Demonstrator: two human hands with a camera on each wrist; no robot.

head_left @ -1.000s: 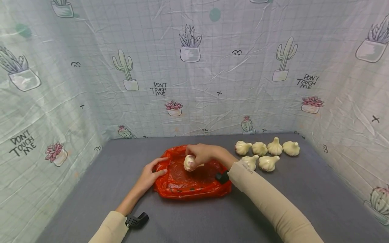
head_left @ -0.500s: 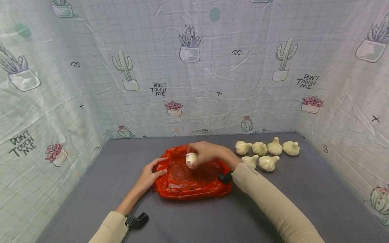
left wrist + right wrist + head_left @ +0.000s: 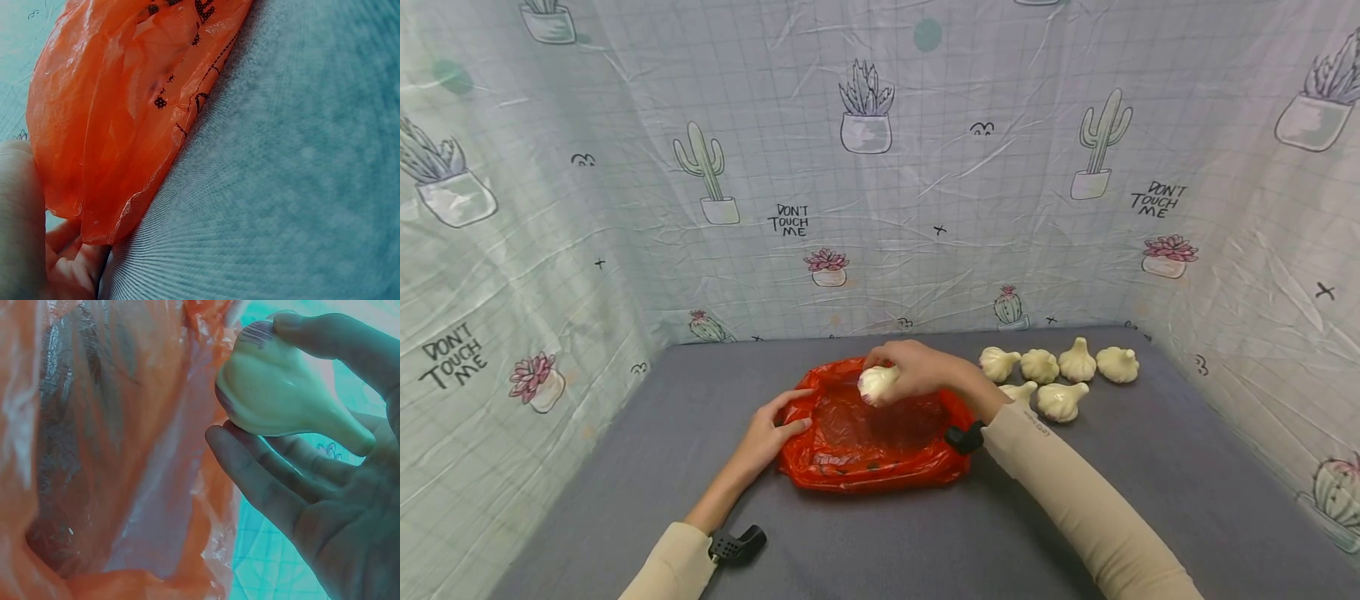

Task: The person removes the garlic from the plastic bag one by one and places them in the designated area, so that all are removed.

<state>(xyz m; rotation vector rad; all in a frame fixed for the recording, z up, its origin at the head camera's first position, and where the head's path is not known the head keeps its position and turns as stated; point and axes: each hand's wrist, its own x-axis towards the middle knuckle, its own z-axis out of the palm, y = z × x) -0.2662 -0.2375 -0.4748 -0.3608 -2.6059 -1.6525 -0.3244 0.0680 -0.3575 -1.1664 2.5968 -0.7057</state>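
Note:
A red plastic bag [image 3: 880, 479] lies spread open on the grey table, shaped like a shallow basin. My left hand [image 3: 767, 432] holds the bag's left edge; in the left wrist view a fold of the bag [image 3: 137, 144] lies between thumb and fingers. Over the bag's opening, my right hand [image 3: 917, 367] grips a garlic bulb [image 3: 877, 385] between thumb and fingertips. The right wrist view shows this garlic bulb [image 3: 281, 387] with its stem pointing toward the palm. Creased plastic hides part of the bag's inside.
Several more garlic bulbs [image 3: 1077, 362] stand in two rows at the table's back right, one partly hidden by my right sleeve. A printed cloth curtain [image 3: 925, 208] surrounds the grey table [image 3: 715, 392] at the back and sides.
My right hand has risen slightly and shifted a little to the right and away, with the garlic bulb still gripped. My left hand stays at the bag's edge.

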